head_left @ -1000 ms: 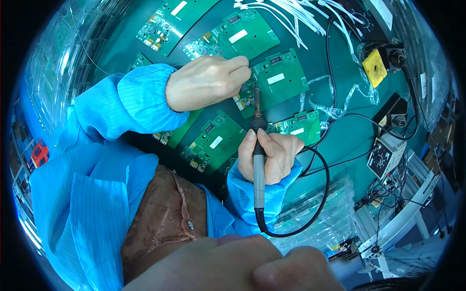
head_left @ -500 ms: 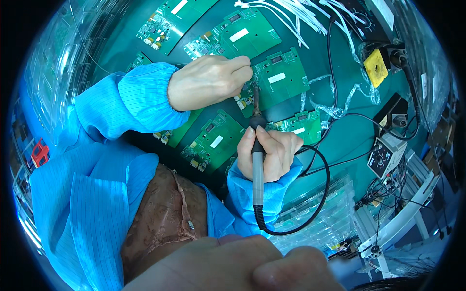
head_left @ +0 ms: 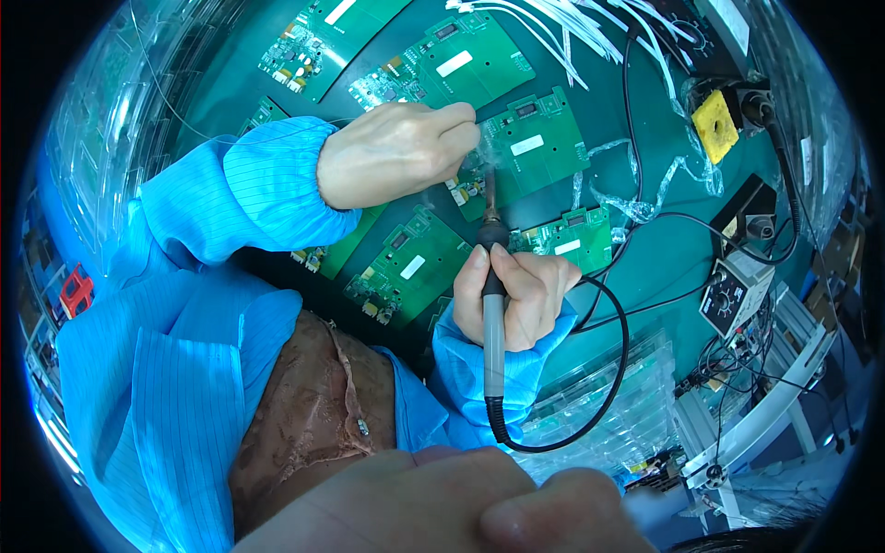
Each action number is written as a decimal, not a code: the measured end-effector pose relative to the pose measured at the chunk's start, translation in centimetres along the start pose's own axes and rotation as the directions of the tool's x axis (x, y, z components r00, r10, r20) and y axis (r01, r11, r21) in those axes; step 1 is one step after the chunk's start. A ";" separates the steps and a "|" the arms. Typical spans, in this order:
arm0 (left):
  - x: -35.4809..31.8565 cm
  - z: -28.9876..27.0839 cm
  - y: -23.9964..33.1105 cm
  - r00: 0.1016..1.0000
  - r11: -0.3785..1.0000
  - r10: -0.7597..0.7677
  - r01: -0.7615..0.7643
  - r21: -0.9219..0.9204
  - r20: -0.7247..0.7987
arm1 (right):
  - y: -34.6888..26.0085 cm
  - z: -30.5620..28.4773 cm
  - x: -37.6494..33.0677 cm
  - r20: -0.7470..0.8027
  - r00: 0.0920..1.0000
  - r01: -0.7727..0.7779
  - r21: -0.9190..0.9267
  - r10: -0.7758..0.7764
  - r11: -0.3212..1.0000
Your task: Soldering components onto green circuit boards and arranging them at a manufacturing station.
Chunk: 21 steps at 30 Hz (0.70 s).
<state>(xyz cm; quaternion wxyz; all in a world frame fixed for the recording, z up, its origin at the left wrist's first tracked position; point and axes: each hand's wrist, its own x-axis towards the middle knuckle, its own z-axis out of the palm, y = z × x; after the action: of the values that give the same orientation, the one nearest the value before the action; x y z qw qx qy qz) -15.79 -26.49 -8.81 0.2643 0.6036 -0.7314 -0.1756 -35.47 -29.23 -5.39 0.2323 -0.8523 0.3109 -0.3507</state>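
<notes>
My right hand (head_left: 518,300) grips a soldering iron (head_left: 494,341) by its grey handle, pen-fashion. The iron's tip meets the component end of a green circuit board (head_left: 544,152), where a little pale smoke hangs. Over that board's left edge, my left hand (head_left: 401,155) is closed in a pinch. A thin solder wire (head_left: 171,103) comes from the upper left across my sleeve to this hand; its end is hidden by the fingers. Nearer me lies another circuit board (head_left: 410,263), and a further board (head_left: 567,235) sits just beyond my right hand.
More circuit boards (head_left: 461,69) lie along the far side of the green mat. White cable ties (head_left: 553,28) are bunched at the back. On the right are a yellow sponge (head_left: 714,127), a control box (head_left: 735,295), crumpled clear plastic (head_left: 645,207) and black cables. Clear trays (head_left: 599,396) stand nearer.
The soldering iron and my right hand have shifted slightly toward me. Smoke now shows around the tip. The board under it has moved a little; my left hand is nearly still.
</notes>
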 end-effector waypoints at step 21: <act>0.0 0.5 -0.2 1.000 1.000 0.004 -0.005 0.015 0.009 | 0.4 0.2 0.1 0.030 0.999 0.037 -0.019 -0.037 0.999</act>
<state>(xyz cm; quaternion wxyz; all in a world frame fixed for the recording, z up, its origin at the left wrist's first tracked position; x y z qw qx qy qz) -15.93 -26.59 -9.32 0.2566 0.6031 -0.7353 -0.1723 -35.39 -29.49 -5.72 0.2223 -0.8653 0.2949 -0.3390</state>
